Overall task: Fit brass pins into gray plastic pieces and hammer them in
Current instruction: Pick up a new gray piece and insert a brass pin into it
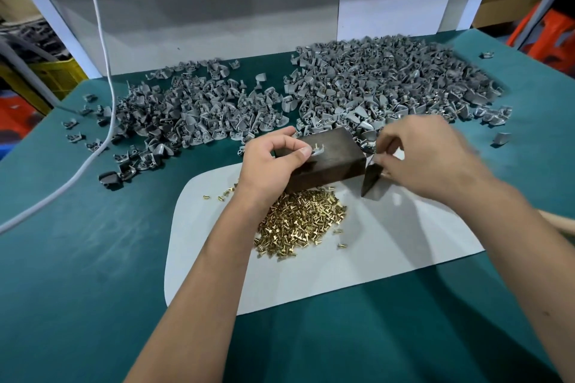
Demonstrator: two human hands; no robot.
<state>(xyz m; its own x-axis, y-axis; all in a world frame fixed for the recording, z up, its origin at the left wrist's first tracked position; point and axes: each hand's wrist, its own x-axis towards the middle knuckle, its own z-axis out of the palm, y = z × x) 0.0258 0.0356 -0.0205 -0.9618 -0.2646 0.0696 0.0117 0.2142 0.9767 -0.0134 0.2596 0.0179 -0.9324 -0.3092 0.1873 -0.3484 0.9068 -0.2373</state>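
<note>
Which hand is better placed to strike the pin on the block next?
Probably the right hand: it grips the dark hammer head beside the block, while the left hand holds the gray piece there.

My table [93,258] has a green top. A white sheet [389,242] lies in front of me. White cable [102,50] runs down across the left side. White board [217,15] stands behind; yellow crate [59,74] beyond the left edge.
</note>
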